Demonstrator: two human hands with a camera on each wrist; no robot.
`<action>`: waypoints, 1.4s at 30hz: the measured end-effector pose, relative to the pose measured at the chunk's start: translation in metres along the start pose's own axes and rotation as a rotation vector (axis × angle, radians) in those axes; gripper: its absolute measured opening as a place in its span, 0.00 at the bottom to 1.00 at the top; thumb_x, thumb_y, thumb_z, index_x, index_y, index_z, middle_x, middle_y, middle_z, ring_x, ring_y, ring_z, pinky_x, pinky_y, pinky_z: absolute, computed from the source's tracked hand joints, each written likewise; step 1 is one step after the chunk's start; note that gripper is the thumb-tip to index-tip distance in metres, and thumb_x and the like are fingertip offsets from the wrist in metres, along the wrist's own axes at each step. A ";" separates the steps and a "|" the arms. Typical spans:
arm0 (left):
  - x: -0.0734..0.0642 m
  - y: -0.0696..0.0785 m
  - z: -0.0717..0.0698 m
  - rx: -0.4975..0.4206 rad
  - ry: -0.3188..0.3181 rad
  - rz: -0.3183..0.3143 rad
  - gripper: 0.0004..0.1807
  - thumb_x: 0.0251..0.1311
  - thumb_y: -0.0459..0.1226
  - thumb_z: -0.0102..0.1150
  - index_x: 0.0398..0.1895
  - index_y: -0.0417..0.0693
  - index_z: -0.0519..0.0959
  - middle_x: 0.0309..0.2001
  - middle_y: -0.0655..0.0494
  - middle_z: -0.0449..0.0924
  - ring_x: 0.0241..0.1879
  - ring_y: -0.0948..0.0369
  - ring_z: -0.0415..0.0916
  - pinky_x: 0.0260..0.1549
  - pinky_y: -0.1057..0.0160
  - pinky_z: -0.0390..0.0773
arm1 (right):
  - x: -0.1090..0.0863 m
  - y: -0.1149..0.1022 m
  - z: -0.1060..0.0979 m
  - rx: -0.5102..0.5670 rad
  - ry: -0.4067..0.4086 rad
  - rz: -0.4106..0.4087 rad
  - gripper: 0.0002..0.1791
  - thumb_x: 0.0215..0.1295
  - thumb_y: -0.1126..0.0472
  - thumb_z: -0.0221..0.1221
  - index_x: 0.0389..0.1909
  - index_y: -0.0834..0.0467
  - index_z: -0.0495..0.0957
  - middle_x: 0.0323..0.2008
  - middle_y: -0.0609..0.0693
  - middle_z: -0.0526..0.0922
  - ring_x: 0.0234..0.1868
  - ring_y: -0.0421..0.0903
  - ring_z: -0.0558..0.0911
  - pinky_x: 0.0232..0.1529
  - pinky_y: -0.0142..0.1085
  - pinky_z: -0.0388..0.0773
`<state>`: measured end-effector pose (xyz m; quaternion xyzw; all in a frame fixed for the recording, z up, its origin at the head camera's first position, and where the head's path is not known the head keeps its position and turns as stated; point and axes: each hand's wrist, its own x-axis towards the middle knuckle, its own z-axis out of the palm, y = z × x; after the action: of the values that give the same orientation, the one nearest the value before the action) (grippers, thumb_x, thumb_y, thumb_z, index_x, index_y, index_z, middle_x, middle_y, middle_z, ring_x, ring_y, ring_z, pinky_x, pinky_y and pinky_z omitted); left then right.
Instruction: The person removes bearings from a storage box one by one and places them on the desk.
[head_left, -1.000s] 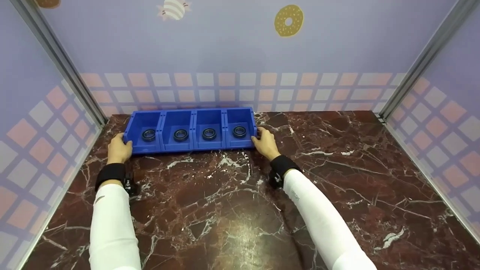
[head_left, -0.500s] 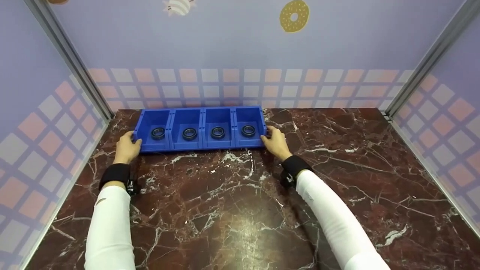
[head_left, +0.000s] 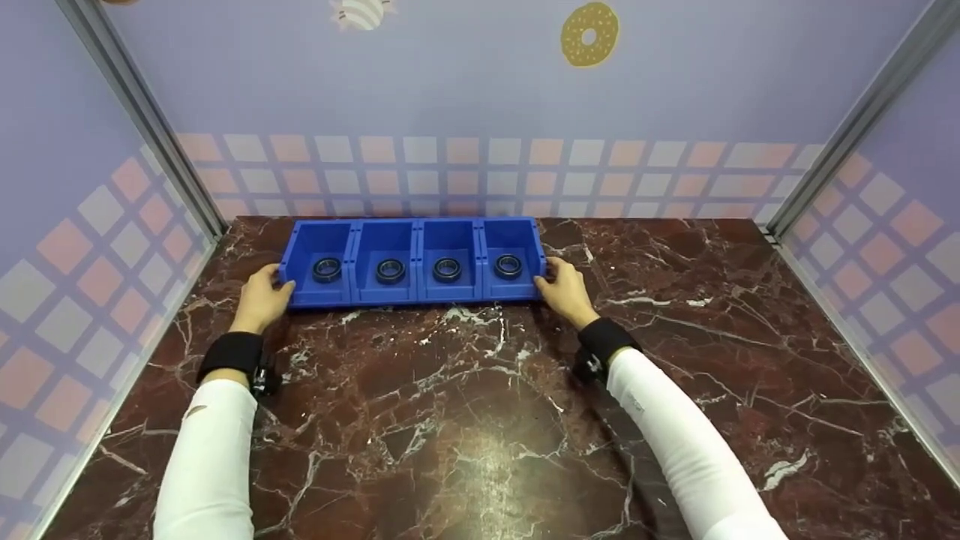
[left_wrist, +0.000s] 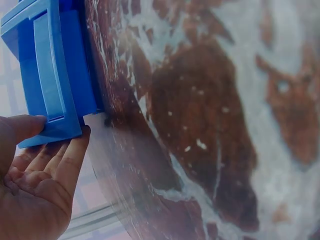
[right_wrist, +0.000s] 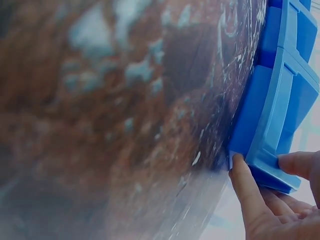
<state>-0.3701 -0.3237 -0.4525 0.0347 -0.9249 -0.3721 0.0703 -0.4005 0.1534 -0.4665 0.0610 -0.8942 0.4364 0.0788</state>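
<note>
A joined row of several blue storage bins (head_left: 416, 295) stands near the back of the marble-patterned table in the head view. In each compartment lies one dark bearing (head_left: 390, 280), flat on the bin floor. My left hand (head_left: 262, 298) grips the row's left end. In the left wrist view its thumb presses the front rim of the blue end bin (left_wrist: 47, 70), with the other fingers along the outer side. At the right end, my right hand (head_left: 568, 294) grips the outer wall. The right wrist view has its thumb (right_wrist: 295, 164) on the rim, fingers against the side and underneath.
A patterned back wall (head_left: 480, 90) rises just behind the bins. Side walls with metal corner posts (head_left: 142, 112) bound the dark red table (head_left: 450, 397) on the left and right.
Both hands have moved the bin row to the right along the back of the table, bearings inside. The head view has also shifted slightly. Both grips stay the same.
</note>
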 end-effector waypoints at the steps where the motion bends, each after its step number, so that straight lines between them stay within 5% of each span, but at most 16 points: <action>1: -0.001 0.001 0.001 -0.006 -0.004 0.002 0.28 0.73 0.30 0.51 0.70 0.17 0.61 0.64 0.18 0.67 0.67 0.30 0.66 0.68 0.37 0.63 | 0.000 0.001 -0.001 -0.001 0.002 0.003 0.26 0.68 0.70 0.59 0.65 0.76 0.71 0.55 0.72 0.82 0.59 0.61 0.83 0.61 0.49 0.78; 9: -0.004 0.011 0.006 -0.058 -0.045 0.009 0.29 0.75 0.30 0.51 0.72 0.18 0.59 0.66 0.18 0.65 0.66 0.30 0.68 0.66 0.38 0.68 | -0.003 0.007 -0.014 -0.011 0.025 0.021 0.25 0.67 0.70 0.60 0.64 0.76 0.72 0.54 0.72 0.82 0.58 0.62 0.83 0.61 0.50 0.78; 21: -0.009 0.024 0.021 -0.101 0.041 0.000 0.28 0.71 0.29 0.54 0.68 0.18 0.64 0.63 0.21 0.69 0.67 0.33 0.68 0.70 0.42 0.63 | -0.010 0.015 -0.029 0.004 0.015 0.052 0.26 0.68 0.71 0.58 0.64 0.79 0.70 0.56 0.74 0.80 0.60 0.64 0.81 0.63 0.51 0.76; 33: -0.017 0.034 0.030 -0.167 0.005 -0.045 0.29 0.72 0.29 0.53 0.71 0.20 0.62 0.65 0.22 0.69 0.68 0.36 0.69 0.68 0.43 0.67 | -0.017 0.023 -0.040 0.034 0.023 0.048 0.25 0.69 0.73 0.58 0.64 0.79 0.70 0.56 0.75 0.80 0.60 0.64 0.81 0.61 0.51 0.78; 42: -0.026 0.040 0.037 -0.106 -0.003 -0.008 0.27 0.73 0.29 0.51 0.70 0.21 0.64 0.64 0.22 0.70 0.65 0.34 0.72 0.65 0.40 0.70 | -0.026 0.028 -0.048 0.035 0.015 0.066 0.26 0.69 0.72 0.58 0.65 0.80 0.68 0.57 0.76 0.79 0.58 0.65 0.82 0.55 0.46 0.82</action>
<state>-0.3510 -0.2664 -0.4540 0.0341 -0.9038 -0.4209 0.0692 -0.3761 0.2093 -0.4640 0.0295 -0.8875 0.4546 0.0699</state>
